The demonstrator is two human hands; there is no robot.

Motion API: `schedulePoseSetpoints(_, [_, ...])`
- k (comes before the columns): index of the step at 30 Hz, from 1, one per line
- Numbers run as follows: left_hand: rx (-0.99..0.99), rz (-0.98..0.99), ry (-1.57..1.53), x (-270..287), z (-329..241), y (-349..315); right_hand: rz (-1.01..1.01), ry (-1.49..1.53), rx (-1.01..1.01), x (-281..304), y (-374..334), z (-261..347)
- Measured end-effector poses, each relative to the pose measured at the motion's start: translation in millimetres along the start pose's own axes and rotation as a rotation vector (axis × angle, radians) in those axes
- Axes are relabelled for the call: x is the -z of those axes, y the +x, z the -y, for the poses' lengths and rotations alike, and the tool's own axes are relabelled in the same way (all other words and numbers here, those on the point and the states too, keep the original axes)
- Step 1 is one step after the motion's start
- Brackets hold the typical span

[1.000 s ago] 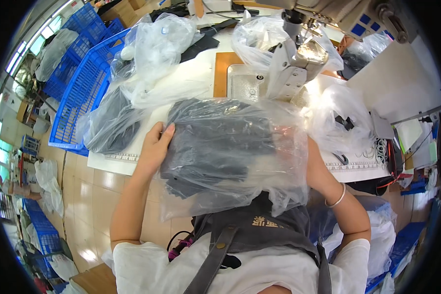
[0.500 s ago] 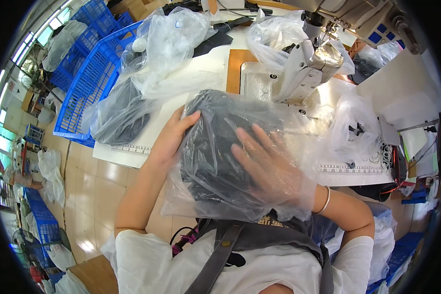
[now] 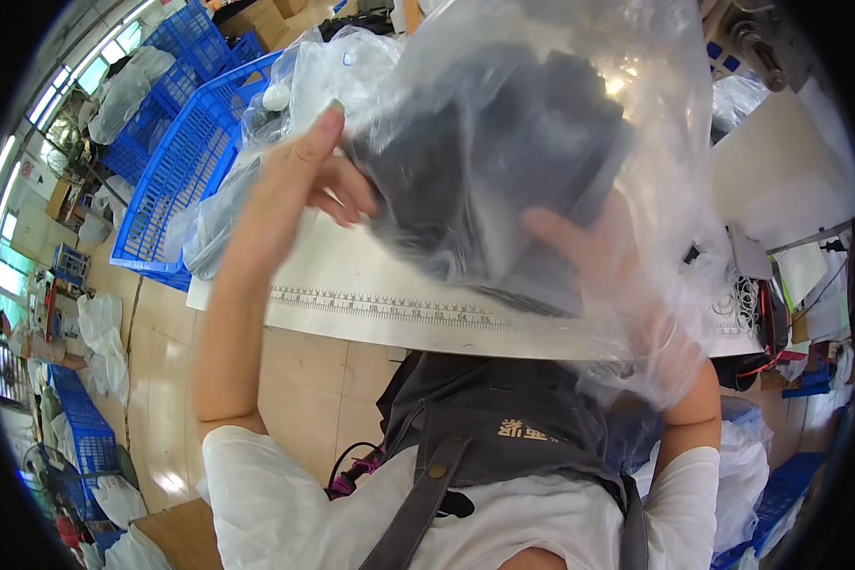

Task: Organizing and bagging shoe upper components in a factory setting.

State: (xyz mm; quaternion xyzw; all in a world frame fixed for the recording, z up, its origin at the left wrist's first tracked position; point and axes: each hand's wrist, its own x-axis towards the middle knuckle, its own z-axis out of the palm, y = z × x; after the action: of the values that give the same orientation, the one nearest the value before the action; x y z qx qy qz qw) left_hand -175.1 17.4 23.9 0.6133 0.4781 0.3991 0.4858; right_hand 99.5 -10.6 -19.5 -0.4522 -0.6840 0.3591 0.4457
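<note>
A large clear plastic bag (image 3: 670, 142) is held up over the front of the work table, blurred by motion. Inside it lies a bundle of dark grey cloth (image 3: 494, 161). My right hand (image 3: 603, 252) is in the bag up to the wrist, its thumb on the near side of the bundle and its fingers hidden behind it. At the left side of the bag is my left hand (image 3: 323, 176), thumb raised and fingers loosely bent and apart. Its fingertips are close to the plastic; whether they touch it I cannot tell.
The white table (image 3: 351, 266) has a ruler scale (image 3: 399, 309) along its front edge. A blue plastic crate (image 3: 171, 180) stands at its left, beside another clear bag (image 3: 342, 71). The sewing machine (image 3: 755, 47) at the far right is mostly covered by the raised bag.
The bag with the dark cloth has risen and moved away from my body to the right. My left hand has come off the cloth's left edge; my right hand has moved rightward inside the bag.
</note>
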Motion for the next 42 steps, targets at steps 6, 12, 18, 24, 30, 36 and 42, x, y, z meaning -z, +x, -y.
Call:
schedulePoseSetpoints(6, [-0.319, -0.267, 0.521, 41, -25, 27, 0.117, 0.577, -0.227, -3, -14, 3])
schedulePoseSetpoints(12, [-0.099, -0.726, 1.209, 160, 30, 59, 0.258, 0.975, -0.513, -4, -48, -28])
schedulePoseSetpoints(18, [0.221, -1.009, 1.507, 259, 83, 56, 0.123, 0.917, -0.558, 23, -67, -56])
schedulePoseSetpoints(24, [-0.291, -1.157, 1.158, 159, 65, 50, 0.039, 0.825, -0.581, 33, -76, -67])
schedulePoseSetpoints(30, [-0.484, -0.093, 0.577, -42, 53, -34, 0.156, 0.910, -0.565, 29, -68, -67])
schedulePoseSetpoints(36, [0.037, 0.533, -0.336, -54, 80, -6, 0.427, 0.711, -0.324, 37, -41, -59])
schedulePoseSetpoints(42, [-0.116, 0.452, -1.181, -91, 134, -68, 0.417, 0.864, -0.453, 23, -45, -56])
